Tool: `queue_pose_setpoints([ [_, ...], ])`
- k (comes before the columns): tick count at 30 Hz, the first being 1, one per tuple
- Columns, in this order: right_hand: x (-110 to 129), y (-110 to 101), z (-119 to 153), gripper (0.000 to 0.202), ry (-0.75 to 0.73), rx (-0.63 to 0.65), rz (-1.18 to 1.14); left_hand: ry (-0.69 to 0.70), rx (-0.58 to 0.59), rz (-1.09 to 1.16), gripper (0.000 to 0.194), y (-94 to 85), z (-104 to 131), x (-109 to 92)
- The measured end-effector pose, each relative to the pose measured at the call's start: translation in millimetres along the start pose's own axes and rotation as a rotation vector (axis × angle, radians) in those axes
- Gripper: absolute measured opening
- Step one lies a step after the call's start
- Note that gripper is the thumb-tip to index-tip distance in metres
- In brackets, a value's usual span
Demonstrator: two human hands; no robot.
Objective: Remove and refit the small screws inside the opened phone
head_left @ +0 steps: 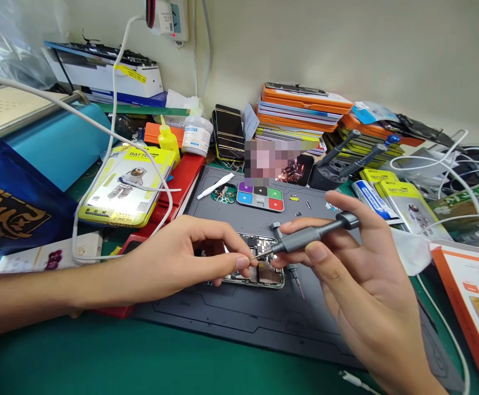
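My right hand [358, 274] holds a dark grey screwdriver [305, 238] between thumb and fingers, its thin tip pointing left. The thumb and index finger of my left hand [206, 249] are pinched together at that tip; anything between them is too small to make out. Beneath both hands lies an opened phone [270, 277] with its inner parts showing, partly hidden by my left fingers. A second small screwdriver [298, 281] rests on the dark grey mat [239, 321] just right of the phone.
Behind the phone are a colored screw tray [260, 196], a white plastic tool [215, 186] and a screwdriver stand [332, 173]. Battery boxes [126, 186] and a blue bag [17, 192] crowd the left. Cables and an orange-edged box [469, 307] lie at the right.
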State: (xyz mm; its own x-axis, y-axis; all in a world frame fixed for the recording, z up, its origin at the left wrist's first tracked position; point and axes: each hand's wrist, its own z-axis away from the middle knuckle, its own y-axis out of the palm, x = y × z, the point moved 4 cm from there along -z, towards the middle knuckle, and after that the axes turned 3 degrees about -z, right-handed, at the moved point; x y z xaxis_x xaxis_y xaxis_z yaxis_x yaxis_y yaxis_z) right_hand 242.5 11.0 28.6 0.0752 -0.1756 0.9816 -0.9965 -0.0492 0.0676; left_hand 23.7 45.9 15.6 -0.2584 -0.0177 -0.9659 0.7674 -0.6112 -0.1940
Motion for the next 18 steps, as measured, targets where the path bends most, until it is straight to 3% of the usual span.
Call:
queue_pose_setpoints([
  [18, -11, -1, -5, 0.042, 0.068, -0.03, -0.052, 0.048, 0.005, 0.027, 0.015, 0.1, -3, 2],
])
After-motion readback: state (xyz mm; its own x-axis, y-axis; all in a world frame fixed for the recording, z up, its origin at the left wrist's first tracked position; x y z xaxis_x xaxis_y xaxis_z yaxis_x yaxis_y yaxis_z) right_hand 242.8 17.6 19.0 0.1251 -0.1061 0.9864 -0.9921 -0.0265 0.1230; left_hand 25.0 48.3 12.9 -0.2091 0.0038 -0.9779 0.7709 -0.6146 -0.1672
